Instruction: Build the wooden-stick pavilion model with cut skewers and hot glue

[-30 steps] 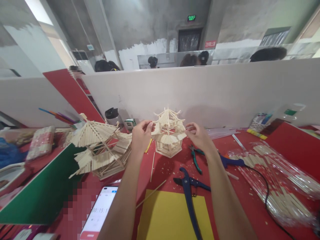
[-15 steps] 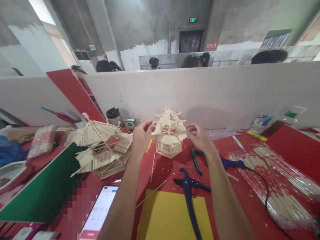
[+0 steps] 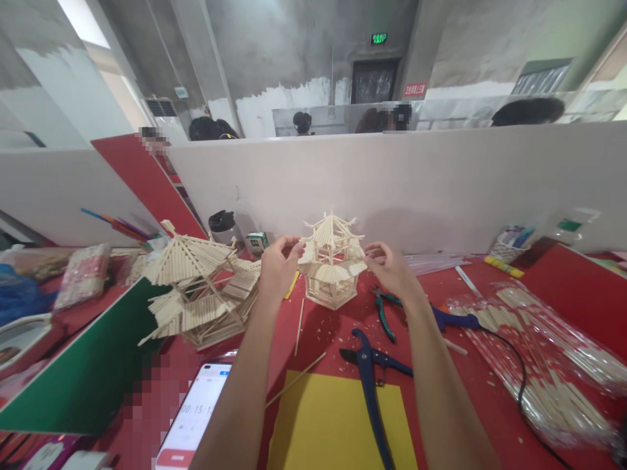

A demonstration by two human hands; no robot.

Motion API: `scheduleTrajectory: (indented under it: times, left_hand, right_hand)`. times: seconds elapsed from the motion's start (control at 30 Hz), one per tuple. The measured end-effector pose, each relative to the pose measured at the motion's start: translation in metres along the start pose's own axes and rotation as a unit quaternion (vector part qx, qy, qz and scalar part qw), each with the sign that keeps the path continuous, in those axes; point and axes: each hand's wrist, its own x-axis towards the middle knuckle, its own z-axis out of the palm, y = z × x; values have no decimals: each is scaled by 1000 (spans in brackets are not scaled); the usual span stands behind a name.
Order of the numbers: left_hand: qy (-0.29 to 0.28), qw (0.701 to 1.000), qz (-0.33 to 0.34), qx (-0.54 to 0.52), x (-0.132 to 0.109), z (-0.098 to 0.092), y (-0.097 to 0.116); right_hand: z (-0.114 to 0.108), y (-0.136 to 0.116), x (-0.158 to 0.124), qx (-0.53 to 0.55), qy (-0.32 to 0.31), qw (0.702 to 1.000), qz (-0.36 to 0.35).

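Note:
A small two-tiered pagoda model (image 3: 335, 271) made of pale wooden sticks stands upright on the red tabletop (image 3: 321, 339). From the left, my left hand (image 3: 280, 262) pinches the edge of its lower roof between thumb and fingers. On the opposite side my right hand (image 3: 389, 266) has its fingertips closed at the other roof edge. Exactly where the fingertips touch is partly hidden. A larger stick pavilion (image 3: 196, 287) sits left of my left forearm. Below my right hand lie green-handled pliers (image 3: 385, 316), and nearer to me is a blue-handled cutter (image 3: 368, 382).
Yellow paper (image 3: 323, 424) lies under the cutter, and a phone (image 3: 198, 411) is beside my left forearm. Bagged sticks (image 3: 533, 365) cover the right side, near a black cable (image 3: 523, 378). A white partition (image 3: 441, 189) rises behind; a green board (image 3: 88, 365) leans at left.

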Motion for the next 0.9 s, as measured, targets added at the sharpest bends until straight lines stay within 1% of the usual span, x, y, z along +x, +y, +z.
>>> scheduleTrajectory:
  times: [0.57, 0.9]
  left_hand:
    - [-7, 1000, 19, 15, 0, -1, -1]
    - [-5, 995, 50, 81, -1, -3, 3]
  right_hand:
    - [0, 3, 1, -7, 6, 1000, -7]
    - [0, 4, 0, 8, 0, 1000, -3]
